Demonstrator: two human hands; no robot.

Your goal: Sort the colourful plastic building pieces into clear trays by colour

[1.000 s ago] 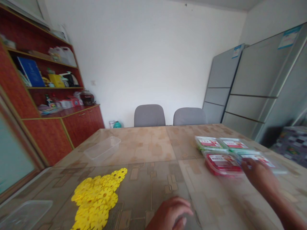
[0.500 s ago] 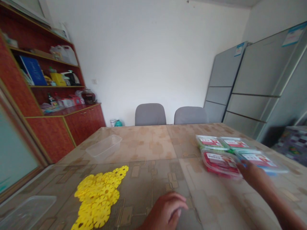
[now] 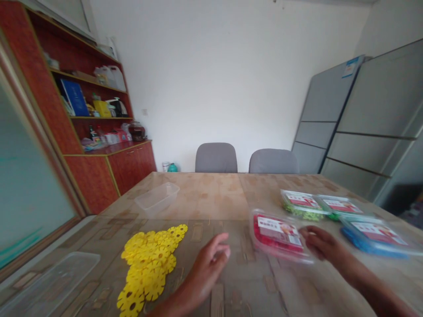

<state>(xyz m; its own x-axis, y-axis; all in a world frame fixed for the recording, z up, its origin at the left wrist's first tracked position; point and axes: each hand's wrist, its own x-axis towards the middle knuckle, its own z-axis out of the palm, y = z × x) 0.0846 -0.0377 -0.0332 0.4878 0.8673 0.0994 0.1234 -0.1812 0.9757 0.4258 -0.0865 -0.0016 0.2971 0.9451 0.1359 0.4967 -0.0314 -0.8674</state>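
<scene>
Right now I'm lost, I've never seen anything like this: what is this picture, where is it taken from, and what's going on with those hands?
This view comes from a camera worn on a person's head, looking forward and down. There is no machine here: these are the person's own bare hands. The right hand is at the edge of a clear pack of something red, though I cannot tell whether it grips it. The left hand holds nothing. Also on the table lie yellow flower-shaped pieces, a clear plastic tub and three more labelled packs.
</scene>
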